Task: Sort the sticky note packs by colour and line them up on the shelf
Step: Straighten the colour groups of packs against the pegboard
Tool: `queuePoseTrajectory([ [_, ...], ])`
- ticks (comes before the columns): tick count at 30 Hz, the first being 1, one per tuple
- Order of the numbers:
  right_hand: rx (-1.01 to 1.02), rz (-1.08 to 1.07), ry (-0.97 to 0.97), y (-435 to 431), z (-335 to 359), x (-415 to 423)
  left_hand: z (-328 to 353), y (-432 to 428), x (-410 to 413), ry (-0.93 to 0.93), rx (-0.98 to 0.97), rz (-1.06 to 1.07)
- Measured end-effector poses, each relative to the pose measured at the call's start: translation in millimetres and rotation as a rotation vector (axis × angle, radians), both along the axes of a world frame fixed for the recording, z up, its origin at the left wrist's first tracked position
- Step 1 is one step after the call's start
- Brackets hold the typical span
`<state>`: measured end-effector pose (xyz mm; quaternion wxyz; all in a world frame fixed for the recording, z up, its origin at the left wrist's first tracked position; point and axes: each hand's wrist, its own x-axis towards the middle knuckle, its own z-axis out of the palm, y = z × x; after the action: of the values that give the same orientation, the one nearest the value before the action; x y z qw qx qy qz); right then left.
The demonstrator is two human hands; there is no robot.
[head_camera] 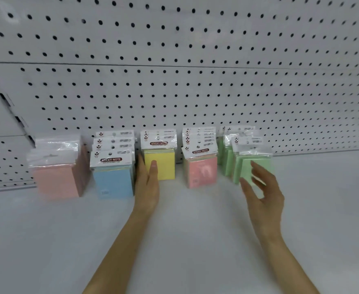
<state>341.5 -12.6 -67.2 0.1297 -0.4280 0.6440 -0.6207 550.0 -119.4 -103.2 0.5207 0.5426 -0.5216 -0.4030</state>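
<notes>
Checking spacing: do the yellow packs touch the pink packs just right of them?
Apart. Head view shows bare shelf between the yellow packs and pink packs.

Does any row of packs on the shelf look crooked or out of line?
Yes, the green packs at the far right. Their front packs sit shifted to the right of those behind, so the row fans out. The yellow packs stand in a straight file.

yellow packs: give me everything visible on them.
The yellow packs stand upright in a front-to-back row on the white shelf, between the blue packs and the pink packs. Each is a yellow pad in clear plastic with a white header card; the front card reads STICKY NOTE. The left hand, fingers straight, lies along the row's left side, thumb on the front face.
</notes>
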Motion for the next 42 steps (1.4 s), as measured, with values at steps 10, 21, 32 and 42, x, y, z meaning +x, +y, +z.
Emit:
queuePoseTrajectory([
  [10, 0.287, 0.119, -0.097, -43.1, -24.7, -81.3, 6.9, 9.5, -12.5, -0.120, -0.045, 0.096],
  [21, 0.277, 0.185, -0.087, -54.4, -28.3, -84.9, 5.8, 38.9, -32.6, -0.394, -0.238, 0.265],
  [32, 0.276, 0.324, -0.121, -62.2, -23.5, -99.9, -1.4, 41.6, -91.0, -0.129, -0.100, -0.010],
  [42, 0.230, 0.373, -0.185, -62.4, -28.7, -104.7, -3.0, 24.1, -101.2, 0.005, -0.069, -0.002],
])
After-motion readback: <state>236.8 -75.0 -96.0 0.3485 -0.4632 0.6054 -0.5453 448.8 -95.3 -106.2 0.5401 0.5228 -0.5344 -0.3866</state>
